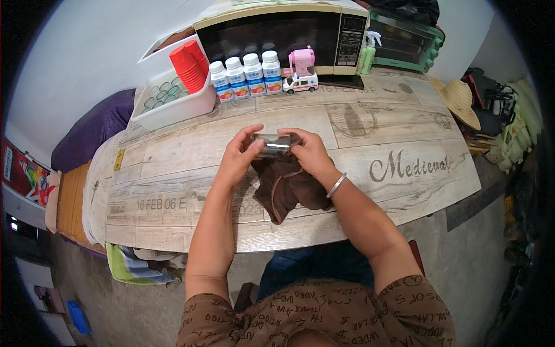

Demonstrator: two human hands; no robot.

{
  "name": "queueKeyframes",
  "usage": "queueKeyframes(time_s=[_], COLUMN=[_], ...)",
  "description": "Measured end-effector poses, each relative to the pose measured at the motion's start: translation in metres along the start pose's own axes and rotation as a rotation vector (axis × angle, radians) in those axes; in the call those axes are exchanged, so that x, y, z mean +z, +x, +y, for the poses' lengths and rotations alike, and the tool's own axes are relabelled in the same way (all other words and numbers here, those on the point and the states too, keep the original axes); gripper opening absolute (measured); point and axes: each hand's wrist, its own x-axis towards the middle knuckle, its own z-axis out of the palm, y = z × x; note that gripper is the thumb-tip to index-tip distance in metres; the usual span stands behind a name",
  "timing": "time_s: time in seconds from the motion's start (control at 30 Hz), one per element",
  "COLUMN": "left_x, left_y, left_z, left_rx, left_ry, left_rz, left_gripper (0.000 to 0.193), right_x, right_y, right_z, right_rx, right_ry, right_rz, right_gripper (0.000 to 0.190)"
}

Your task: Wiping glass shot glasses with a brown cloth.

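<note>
A clear drinking glass [274, 146] lies sideways between my hands above the wood-look table [182, 173]. My left hand [243, 149] grips the glass at one end, the thumb along its side. At the other end, my right hand [308, 152] holds a dark brown cloth [288, 186] against the glass, with part of the cloth bunched at the rim. The rest of the cloth hangs down onto the table below the glass. Whether cloth reaches inside the glass is hard to tell.
A white plastic bin [177, 107] holds several glasses [162, 96] and stacked red cups [186, 69]. Beside it stand several white bottles [253, 73], a toy ambulance [300, 82] and a pink toy [302, 60], before a microwave oven [269, 37]. Green spray bottles [367, 56] and a green toaster oven [403, 41] are at the back right.
</note>
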Motion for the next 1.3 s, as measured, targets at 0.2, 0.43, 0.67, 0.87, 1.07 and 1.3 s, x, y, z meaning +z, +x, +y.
queueKeyframes(time_s=[0.2,0.43,0.67,0.87,1.07,1.3], left_x=[0.011,0.001,0.014,0.003,0.005,0.010], left_y=[-0.002,0.000,-0.003,0.000,0.002,-0.001], left_z=[0.004,0.001,0.005,-0.002,0.001,0.004], left_rx=[0.359,-0.117,0.362,-0.019,0.048,0.257], left_ry=[-0.029,-0.096,-0.021,-0.193,-0.087,-0.162], left_rz=[0.020,0.015,0.017,0.094,0.014,-0.025], left_gripper=[0.041,0.044,0.053,0.046,0.046,0.050], right_x=[-0.001,0.006,-0.001,0.008,-0.001,0.001], right_y=[0.003,-0.008,0.001,-0.003,0.001,0.004], right_z=[0.008,-0.008,0.008,-0.001,0.008,0.006], right_rx=[0.002,-0.265,-0.007,-0.142,-0.132,-0.039], right_ry=[0.217,-0.174,0.138,0.030,0.029,0.265], right_rz=[0.000,0.032,-0.029,0.089,0.083,0.043], right_gripper=[0.034,0.036,0.029,0.028,0.031,0.035])
